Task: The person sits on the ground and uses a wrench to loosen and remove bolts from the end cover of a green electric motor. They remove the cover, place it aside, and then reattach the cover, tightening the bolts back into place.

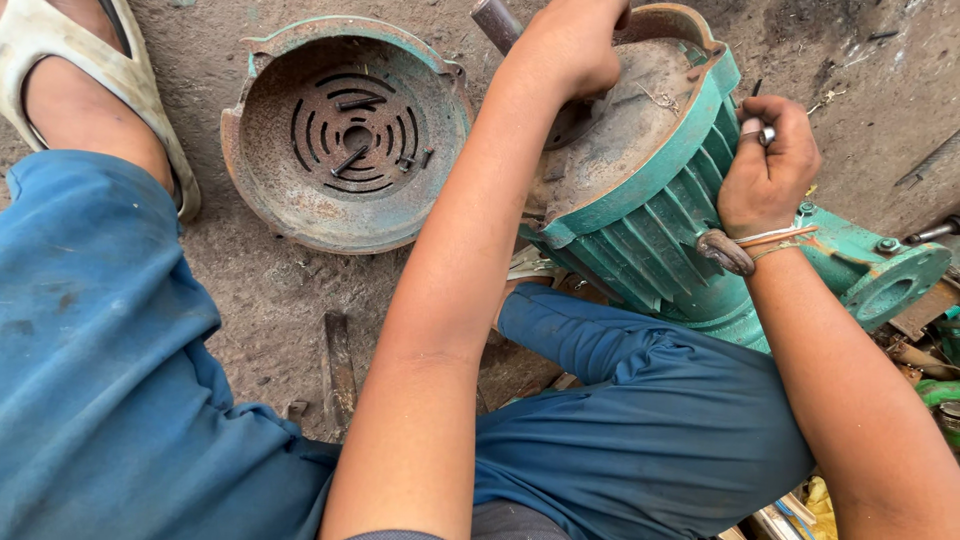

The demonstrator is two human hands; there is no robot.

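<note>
A green, finned electric motor [655, 215] lies on its side on the dirt ground, its rusty end plate facing up. My left hand [572, 45] is closed at the centre of that end plate, beside a dark metal shaft [497, 22]; what it holds is hidden. My right hand [768, 165] is closed on a small metal tool or bolt at the motor's finned rim. A rusty green fan cover [345, 130] with curved vent slots lies open side up to the left of the motor.
My blue-trousered knees fill the lower frame, and a sandalled foot [95, 95] rests at top left. A rusty metal bar [338, 370] lies on the ground between my legs. The motor's green flange [890, 285] and scattered scrap [935, 370] sit at the right edge.
</note>
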